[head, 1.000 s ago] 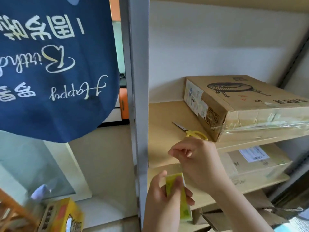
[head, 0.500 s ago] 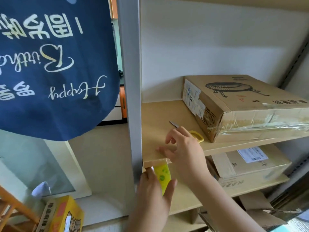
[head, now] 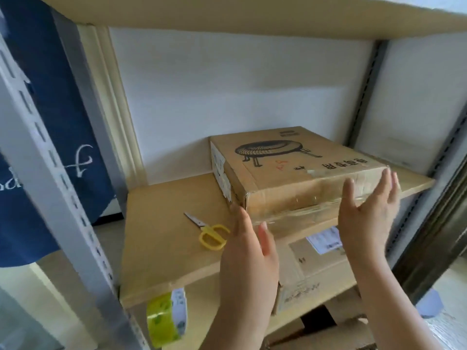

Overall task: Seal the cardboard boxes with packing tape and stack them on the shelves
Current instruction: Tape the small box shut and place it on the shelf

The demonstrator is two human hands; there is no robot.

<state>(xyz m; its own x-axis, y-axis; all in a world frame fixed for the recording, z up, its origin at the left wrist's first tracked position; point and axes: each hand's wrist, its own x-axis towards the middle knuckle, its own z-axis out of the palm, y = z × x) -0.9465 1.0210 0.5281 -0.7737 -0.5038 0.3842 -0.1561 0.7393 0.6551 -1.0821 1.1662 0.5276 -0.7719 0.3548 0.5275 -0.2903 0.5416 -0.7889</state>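
Note:
A flat cardboard box [head: 283, 173] with a printed grill drawing lies on the wooden shelf board [head: 161, 223], its near side wrapped in clear tape. My left hand [head: 249, 251] is raised with straight fingers just in front of the box's near left corner. My right hand [head: 366, 213] is spread open at the box's near right corner, fingertips close to its top edge. Neither hand holds anything. A yellow-green roll of packing tape [head: 165, 317] stands on the shelf below, at its left end. A second taped box [head: 318, 269] with a white label sits on that lower shelf.
Yellow-handled scissors [head: 211, 233] lie on the shelf left of the box. A grey slotted upright [head: 63, 198] stands at the left, with a dark blue lettered cloth [head: 63, 109] hanging behind it. Another shelf board [head: 252, 16] runs overhead. Flattened cardboard [head: 328, 332] lies at the bottom.
My left hand has let go of the tape roll, which now stands on the lower shelf. Both hands have risen to the flat box's near corners. The view has tilted upward.

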